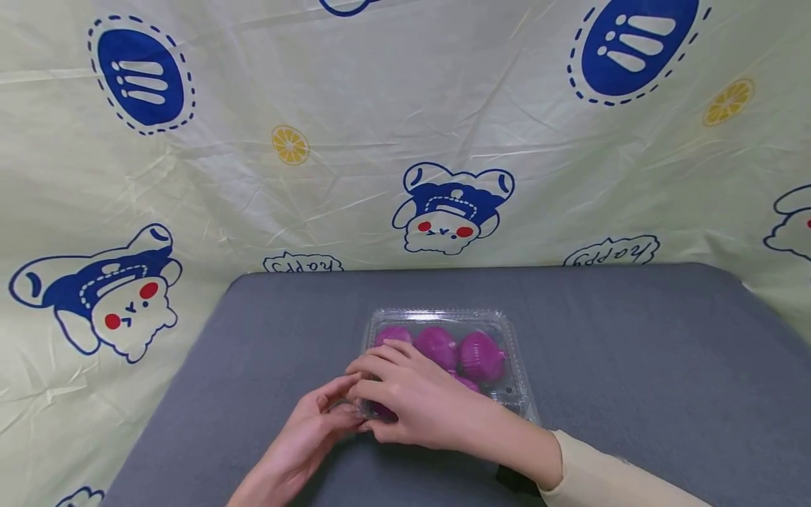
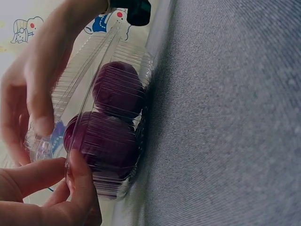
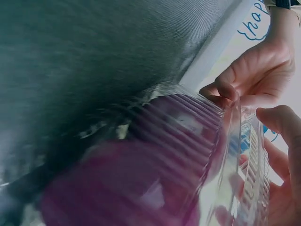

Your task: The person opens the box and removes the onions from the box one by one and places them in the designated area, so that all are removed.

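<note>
On the grey fabric-covered worktop [image 1: 633,352], near its middle, lies one clear ribbed plastic clamshell box [image 1: 513,366]. Inside it four round purple onions [image 1: 481,355] can be counted; the hands may hide more. The left hand [image 1: 310,436] reaches in from the near left, its grip pinching the box's near left corner, thumb and fingers [image 2: 80,183] curled on the rim. The right hand [image 1: 412,401], in a cream sleeve [image 1: 608,479], lies across the near half of the lid, its grip curled over the same edge with fingertips [image 2: 42,125] pressing the plastic.
</note>
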A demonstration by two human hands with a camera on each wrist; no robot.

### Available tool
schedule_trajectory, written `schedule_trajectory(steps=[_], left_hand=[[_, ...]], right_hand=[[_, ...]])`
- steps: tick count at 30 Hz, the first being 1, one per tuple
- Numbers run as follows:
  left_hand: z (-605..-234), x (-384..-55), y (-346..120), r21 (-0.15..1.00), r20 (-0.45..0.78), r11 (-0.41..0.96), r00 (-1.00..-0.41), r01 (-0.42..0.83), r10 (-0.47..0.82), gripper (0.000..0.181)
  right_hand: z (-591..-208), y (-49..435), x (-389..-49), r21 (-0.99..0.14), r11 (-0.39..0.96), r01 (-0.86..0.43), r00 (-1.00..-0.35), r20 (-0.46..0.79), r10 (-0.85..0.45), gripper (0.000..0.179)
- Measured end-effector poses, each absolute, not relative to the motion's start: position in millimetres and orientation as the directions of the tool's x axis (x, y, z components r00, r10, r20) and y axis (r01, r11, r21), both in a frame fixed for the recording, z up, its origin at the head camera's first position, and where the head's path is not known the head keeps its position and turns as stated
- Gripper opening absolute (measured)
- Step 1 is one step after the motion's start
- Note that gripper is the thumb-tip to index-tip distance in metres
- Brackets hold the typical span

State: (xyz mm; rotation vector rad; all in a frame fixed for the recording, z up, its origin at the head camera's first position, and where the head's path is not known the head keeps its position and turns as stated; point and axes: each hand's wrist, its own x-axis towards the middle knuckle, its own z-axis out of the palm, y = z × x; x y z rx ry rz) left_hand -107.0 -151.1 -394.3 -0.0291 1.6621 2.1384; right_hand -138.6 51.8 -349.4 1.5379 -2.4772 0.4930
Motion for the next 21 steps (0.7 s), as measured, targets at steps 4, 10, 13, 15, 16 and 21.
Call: schedule_trajectory(steps=[4,10,13,15,16,21], left_hand=[[-395,-107,-150,0.918,-0.284,-0.187,-0.910,-0.349,0.303,0.059],[-397,-107,-150,0.927,-0.261,-0.190,-0.922,-0.322,0.287,0.061],[-397,-107,-150,0.930,-0.250,-0.197,-0.927,-0.311,0.281,0.062],[-397,-107,-150,0.927,-0.247,-0.210,-0.927,-0.311,0.282,0.063],[-397,-107,-150,0.925,-0.246,-0.218,-0.927,-0.312,0.283,0.064],[-397,-108,-150,0.906,-0.240,-0.271,-0.923,-0.324,0.301,0.065]], right_hand=[[-351,67,-133,-0.182,0.440,-0.879,-0.476,0.300,-0.827,0.052],[-357,86,-125,-0.153,0.506,-0.849,-0.528,0.305,-0.793,0.068],[-360,95,-121,-0.136,0.547,-0.826,-0.560,0.310,-0.769,0.071],[-362,100,-119,-0.119,0.574,-0.810,-0.577,0.327,-0.748,0.071],[-363,103,-117,-0.109,0.586,-0.803,-0.584,0.340,-0.737,0.071],[-369,117,-111,-0.051,0.659,-0.750,-0.621,0.398,-0.675,0.068]])
